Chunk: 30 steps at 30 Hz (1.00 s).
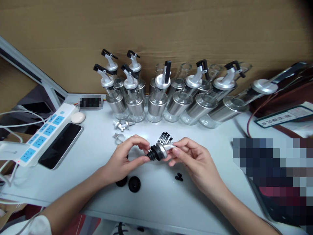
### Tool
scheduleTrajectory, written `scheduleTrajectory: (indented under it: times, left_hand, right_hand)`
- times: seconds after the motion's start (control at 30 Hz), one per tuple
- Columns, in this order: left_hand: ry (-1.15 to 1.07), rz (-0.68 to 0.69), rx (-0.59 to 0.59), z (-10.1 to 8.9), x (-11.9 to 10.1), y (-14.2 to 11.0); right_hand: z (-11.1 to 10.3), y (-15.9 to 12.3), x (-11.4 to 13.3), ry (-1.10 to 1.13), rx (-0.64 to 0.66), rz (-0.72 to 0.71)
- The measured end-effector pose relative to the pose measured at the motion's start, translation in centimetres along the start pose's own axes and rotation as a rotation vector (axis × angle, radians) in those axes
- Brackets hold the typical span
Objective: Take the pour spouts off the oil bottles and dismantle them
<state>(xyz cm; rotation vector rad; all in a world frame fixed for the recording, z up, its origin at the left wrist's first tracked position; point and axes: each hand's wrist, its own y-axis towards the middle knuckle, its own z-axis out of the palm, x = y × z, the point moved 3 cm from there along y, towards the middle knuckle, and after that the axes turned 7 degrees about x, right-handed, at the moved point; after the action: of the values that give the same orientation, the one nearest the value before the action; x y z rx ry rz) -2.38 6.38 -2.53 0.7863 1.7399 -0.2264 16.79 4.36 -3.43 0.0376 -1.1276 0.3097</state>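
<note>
My left hand (126, 156) and my right hand (193, 160) meet over the middle of the white table (151, 202), both gripping one pourer spout (158, 151). The left fingertips pinch its black ribbed stopper end; the right fingers hold its silver metal cap and spout end. Small black lever caps (165, 137) lie just behind the spout. Two black round stoppers (130, 183) rest on the table under my left wrist. Tiny black bits (179, 177) lie below my right hand. Loose silver spout parts (122, 125) sit behind my left hand.
A row of glass-and-steel dispenser bottles (156, 101) stands along the cardboard back wall, some with spouts fitted. At left lie a white power strip (44, 135), a dark phone (61, 145) and a small white oval object (78, 117). Cables and a blurred item sit at right.
</note>
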Motion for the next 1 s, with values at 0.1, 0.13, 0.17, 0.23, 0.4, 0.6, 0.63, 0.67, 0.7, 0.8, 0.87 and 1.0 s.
scheduleTrajectory:
  times: [0.1, 0.13, 0.17, 0.23, 0.4, 0.6, 0.63, 0.67, 0.7, 0.8, 0.87, 1.0]
  left_hand:
    - [-0.088, -0.086, 0.081, 0.4, 0.1, -0.1]
    - [-0.101, -0.112, 0.135, 0.6, 0.1, -0.1]
    - [-0.103, -0.136, 0.188, 0.8, 0.0, -0.2]
    - [-0.075, -0.160, 0.255, 1.0, -0.2, -0.3]
    - [0.058, -0.152, 0.274, 0.9, -0.5, -0.2]
    - [0.218, -0.100, 0.313, 1.1, -0.3, 0.0]
    - [0.246, -0.089, 0.316, 1.2, -0.3, 0.0]
    - [0.270, -0.082, 0.318, 1.2, -0.3, 0.0]
    - [0.287, -0.080, 0.321, 1.1, -0.4, -0.1]
    - [0.294, -0.086, 0.313, 1.1, -0.5, -0.1]
    - [0.289, -0.096, 0.291, 1.0, -0.4, -0.1]
    - [0.280, -0.113, 0.255, 1.0, -0.3, -0.2]
  right_hand:
    - [0.0, 0.1, -0.2, 0.020, 0.027, 0.057]
    - [0.0, 0.1, -0.2, 0.016, 0.034, 0.071]
    - [0.0, 0.1, -0.2, 0.003, 0.040, 0.079]
    - [0.0, 0.1, -0.2, -0.073, 0.042, 0.089]
    - [-0.2, -0.1, 0.0, -0.507, -0.108, -0.061]
    - [1.2, -0.8, 0.2, -0.763, 0.103, -0.153]
    - [1.3, -0.8, 0.2, -0.805, 0.127, -0.149]
    - [1.4, -0.9, 0.2, -0.828, 0.136, -0.144]
    - [1.3, -0.9, 0.1, -0.830, 0.139, -0.140]
    - [1.2, -1.0, 0.0, -0.784, 0.136, -0.134]
    - [1.1, -1.0, 0.0, -0.764, 0.129, -0.133]
    - [1.1, -0.9, -0.1, -0.727, 0.136, -0.108]
